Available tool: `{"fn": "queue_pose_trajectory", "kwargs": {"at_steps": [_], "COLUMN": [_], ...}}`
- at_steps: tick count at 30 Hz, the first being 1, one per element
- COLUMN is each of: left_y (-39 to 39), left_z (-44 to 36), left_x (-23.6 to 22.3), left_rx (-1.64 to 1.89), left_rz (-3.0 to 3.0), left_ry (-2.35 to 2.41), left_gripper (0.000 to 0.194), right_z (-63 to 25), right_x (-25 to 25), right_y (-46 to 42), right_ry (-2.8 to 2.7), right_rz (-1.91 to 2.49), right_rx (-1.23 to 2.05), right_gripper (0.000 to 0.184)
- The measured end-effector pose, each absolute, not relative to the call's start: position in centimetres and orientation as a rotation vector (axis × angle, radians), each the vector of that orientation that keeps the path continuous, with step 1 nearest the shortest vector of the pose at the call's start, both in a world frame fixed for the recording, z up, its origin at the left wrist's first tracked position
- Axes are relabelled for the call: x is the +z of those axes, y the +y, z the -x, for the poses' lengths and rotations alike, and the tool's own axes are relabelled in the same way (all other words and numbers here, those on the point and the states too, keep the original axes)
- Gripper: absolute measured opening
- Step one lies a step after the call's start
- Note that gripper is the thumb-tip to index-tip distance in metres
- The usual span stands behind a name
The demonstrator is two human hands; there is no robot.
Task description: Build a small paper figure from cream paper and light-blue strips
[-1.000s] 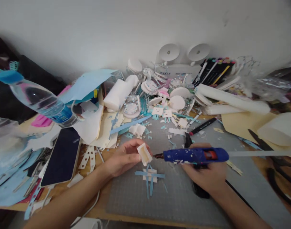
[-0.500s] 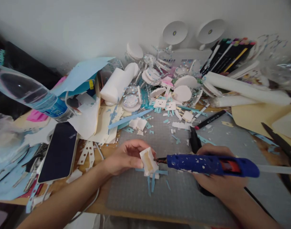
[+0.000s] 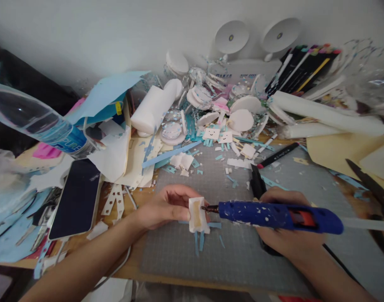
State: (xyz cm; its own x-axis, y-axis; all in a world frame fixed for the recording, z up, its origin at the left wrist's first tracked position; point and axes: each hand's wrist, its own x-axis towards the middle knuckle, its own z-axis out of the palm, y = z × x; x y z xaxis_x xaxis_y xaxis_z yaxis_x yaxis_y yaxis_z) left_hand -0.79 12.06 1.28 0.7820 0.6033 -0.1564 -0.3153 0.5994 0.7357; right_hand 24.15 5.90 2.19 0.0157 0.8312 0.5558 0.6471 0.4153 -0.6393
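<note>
Between the thumb and fingers of my left hand point(image 3: 167, 209) is a small white padded rectangle point(image 3: 197, 214) with a yellowish strip down its face. My right hand point(image 3: 289, 222) grips a blue glue gun point(image 3: 255, 214), spotted with white flecks, a pale glue stick jutting from its rear. The gun's dark nozzle meets or nearly meets the rectangle's right edge. Beneath and partly hidden by the rectangle, crossed light-blue paper strips point(image 3: 201, 243) lie on the grey cutting mat point(image 3: 242, 268).
Behind my hands are paper scraps, two small smiling paper figures point(image 3: 211, 134) and a heap of white discs. A water bottle point(image 3: 37, 119) and phone point(image 3: 74, 199) are at left. A black marker point(image 3: 278, 156) and scissors point(image 3: 368, 180) lie at right.
The white rectangle has turned more upright and now covers the centre of the crossed strips. The glue gun's nozzle stays by its right edge. My view has tilted downward.
</note>
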Motion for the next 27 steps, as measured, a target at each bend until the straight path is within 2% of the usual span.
{"fn": "queue_pose_trajectory", "kwargs": {"at_steps": [19,27], "left_y": [12.1,12.1], "left_z": [0.6,0.5], "left_x": [1.2,1.3], "left_rx": [0.518,0.528], "left_rz": [-0.768,-0.764], "left_ry": [0.398,0.434], "left_gripper": [0.029,0.030], "right_z": [-24.1,-25.2], "right_x": [1.9,1.6], "right_y": [5.8,5.6], "right_ry": [-1.726,-1.816], "right_rz": [1.229,1.226], "right_rx": [0.254,0.416], "right_gripper": [0.029,0.025]}}
